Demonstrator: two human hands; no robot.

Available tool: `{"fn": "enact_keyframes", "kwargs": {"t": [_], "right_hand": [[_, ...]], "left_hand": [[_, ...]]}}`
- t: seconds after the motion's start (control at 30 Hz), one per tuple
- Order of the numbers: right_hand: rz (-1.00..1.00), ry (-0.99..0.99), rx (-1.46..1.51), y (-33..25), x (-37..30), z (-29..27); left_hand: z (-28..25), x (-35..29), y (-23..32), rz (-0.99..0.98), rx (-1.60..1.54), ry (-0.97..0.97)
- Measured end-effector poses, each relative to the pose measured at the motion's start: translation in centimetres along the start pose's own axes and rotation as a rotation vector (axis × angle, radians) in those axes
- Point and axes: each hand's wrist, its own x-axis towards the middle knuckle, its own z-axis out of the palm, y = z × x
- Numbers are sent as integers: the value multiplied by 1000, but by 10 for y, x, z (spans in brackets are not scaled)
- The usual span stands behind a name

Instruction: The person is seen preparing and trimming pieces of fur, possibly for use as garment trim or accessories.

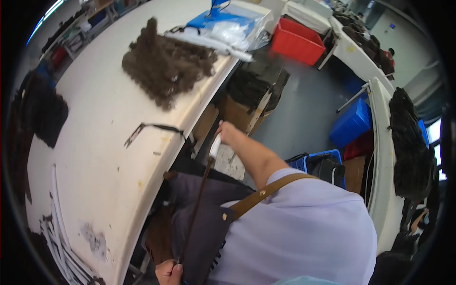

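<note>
A long thin dark brown strand [195, 209] with a white end piece [215, 148] is stretched straight across my grey apron [190, 190]. My right hand [227, 132], on an outstretched arm, is closed on the white end. Down at the lower edge my left hand [169, 272] is closed, thumb showing, at the strand's other end. On the white table [90, 156] before me lie small snips [133, 135] with a black strap. Farther along sits a bundle of brown curly hair [164, 66].
White rods [61, 242] lie at the table's near left. Past the hair are clear plastic bags [232, 33]. A red crate [298, 42], a blue bin [351, 123] and a cardboard box [235, 111] stand on the floor. Dark hair bundles [408, 147] cover a side table.
</note>
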Motion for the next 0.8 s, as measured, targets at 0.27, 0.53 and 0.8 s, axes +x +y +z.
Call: {"fn": "enact_keyframes", "kwargs": {"t": [0.27, 0.53, 0.8], "right_hand": [[-5, -273, 4, -52, -110, 38], [-214, -578, -91, -17, -278, 72], [136, -1710, -392, -51, -351, 72]], "left_hand": [[-20, -54, 3, -163, 23, 161], [20, 74, 3, -51, 186, 127], [33, 136, 6, 281, 466, 66]]}}
